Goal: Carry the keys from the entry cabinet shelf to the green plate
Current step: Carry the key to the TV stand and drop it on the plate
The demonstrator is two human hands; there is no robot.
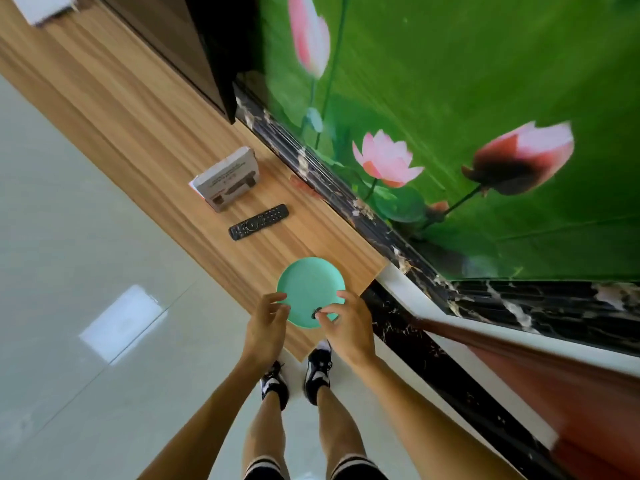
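A round green plate [308, 285] lies at the near end of a long wooden cabinet top [166, 147]. My right hand [349, 327] hovers over the plate's near right rim, its fingertips pinched on a small dark object, the keys [316, 312], held just above the plate's surface. My left hand [266, 323] is at the plate's near left rim with fingers loosely curled and nothing visible in it. Most of the keys are hidden by my fingers.
A black remote control [258, 222] and a small white and grey box [227, 180] lie farther along the cabinet top. A lotus mural wall [450, 116] with a dark marble border runs on the right. The glossy tiled floor [86, 306] is on the left, my feet below.
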